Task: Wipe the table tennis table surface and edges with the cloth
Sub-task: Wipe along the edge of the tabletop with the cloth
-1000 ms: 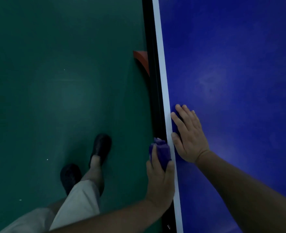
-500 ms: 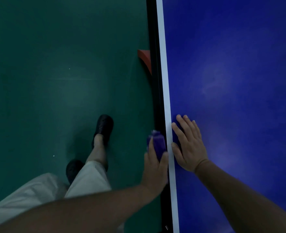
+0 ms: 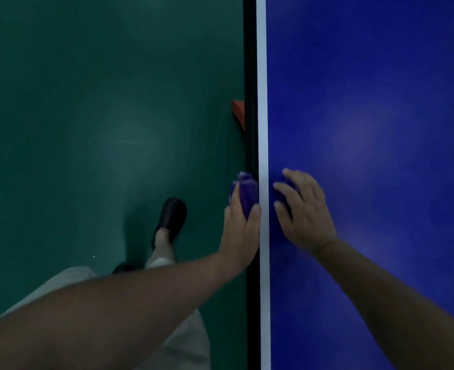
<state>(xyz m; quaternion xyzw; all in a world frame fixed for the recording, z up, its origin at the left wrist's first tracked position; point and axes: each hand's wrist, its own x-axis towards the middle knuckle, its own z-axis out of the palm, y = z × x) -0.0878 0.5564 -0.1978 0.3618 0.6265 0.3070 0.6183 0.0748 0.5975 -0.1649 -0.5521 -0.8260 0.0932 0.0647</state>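
Gripping the bunched purple cloth (image 3: 243, 194), the left hand (image 3: 240, 228) presses it against the table's edge (image 3: 250, 102); the right hand (image 3: 304, 213), fingers relaxed, rests just beside it on the blue surface (image 3: 380, 89). Edge ahead looks unwiped; progress unclear.

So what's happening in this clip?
A person is wiping the side edge of a blue table tennis table. The left hand grips a bunched purple cloth against the table's dark edge, beside the white line. The right hand rests on the tabletop, with something blue partly hidden under its fingers.
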